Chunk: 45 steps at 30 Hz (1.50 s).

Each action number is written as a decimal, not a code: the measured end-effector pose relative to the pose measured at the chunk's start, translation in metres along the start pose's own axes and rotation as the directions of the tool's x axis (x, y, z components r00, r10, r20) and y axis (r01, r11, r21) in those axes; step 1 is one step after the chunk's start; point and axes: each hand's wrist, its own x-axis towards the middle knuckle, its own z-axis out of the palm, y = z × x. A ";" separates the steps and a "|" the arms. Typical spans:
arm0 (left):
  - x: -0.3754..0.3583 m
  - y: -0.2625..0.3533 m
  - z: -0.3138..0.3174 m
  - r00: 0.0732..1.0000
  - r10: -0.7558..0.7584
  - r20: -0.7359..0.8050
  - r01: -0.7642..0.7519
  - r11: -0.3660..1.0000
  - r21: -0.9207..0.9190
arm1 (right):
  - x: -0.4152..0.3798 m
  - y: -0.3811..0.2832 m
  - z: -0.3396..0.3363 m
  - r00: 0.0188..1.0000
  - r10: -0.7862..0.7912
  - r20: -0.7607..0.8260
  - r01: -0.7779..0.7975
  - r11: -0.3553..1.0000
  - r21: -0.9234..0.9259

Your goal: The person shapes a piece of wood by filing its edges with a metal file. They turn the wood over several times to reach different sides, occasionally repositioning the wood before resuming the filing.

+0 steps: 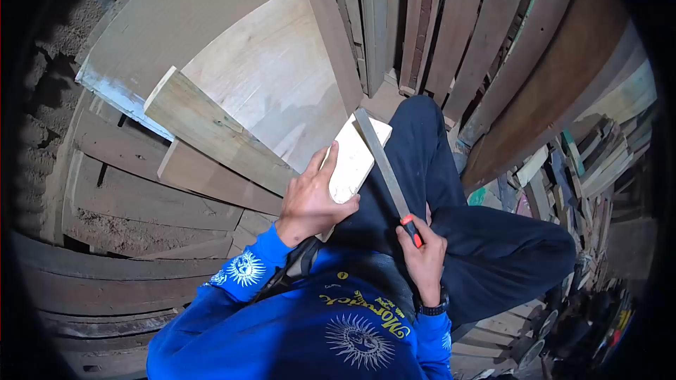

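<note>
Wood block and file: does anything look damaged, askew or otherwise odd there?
Nothing stands out. The left hand grips the pale wood block and the right hand holds the file by its orange handle, blade laid along the block's edge. No visible cracks.

I'm looking at a woodworking shop. Planks (436, 21) lean stacked against the wall, and cut boards (267, 77) cover the floor.

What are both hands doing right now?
Left hand: closed on the pale rectangular wooden block.
Right hand: closed on the long grey metal file by its orange handle.
</note>
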 end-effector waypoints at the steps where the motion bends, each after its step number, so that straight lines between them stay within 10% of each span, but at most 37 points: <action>1: -0.001 0.002 0.000 1.000 -0.008 0.004 0.008 0.999 0.045 | -0.003 -0.003 0.001 1.000 -0.017 -0.020 0.017 1.000 0.006; 6: -0.002 0.006 -0.002 1.000 -0.014 -0.006 0.014 1.000 0.008 | 0.029 -0.004 0.016 0.966 -0.248 -0.070 0.243 0.967 -0.072; 16: -0.004 0.008 -0.001 1.000 0.006 -0.021 -0.005 0.999 0.049 | -0.012 0.005 -0.002 0.999 0.018 -0.034 -0.017 1.000 0.016; 24: -0.004 0.009 0.001 0.997 0.072 -0.039 -0.069 0.995 0.072 | 0.033 0.003 0.015 0.955 -0.288 -0.065 0.283 0.956 -0.085; 27: -0.003 0.011 -0.002 1.000 0.022 0.019 -0.024 0.996 0.090 | 0.004 0.009 0.002 0.996 -0.073 -0.051 0.074 0.997 0.014; 35: -0.005 0.009 0.003 0.999 0.046 -0.020 -0.044 0.995 0.094 | 0.027 0.003 0.016 0.970 -0.231 -0.073 0.226 0.971 -0.073; 45: -0.003 0.012 -0.002 0.998 -0.036 0.051 0.033 0.998 0.059 | -0.009 0.016 0.000 0.995 -0.041 -0.089 0.042 0.999 0.011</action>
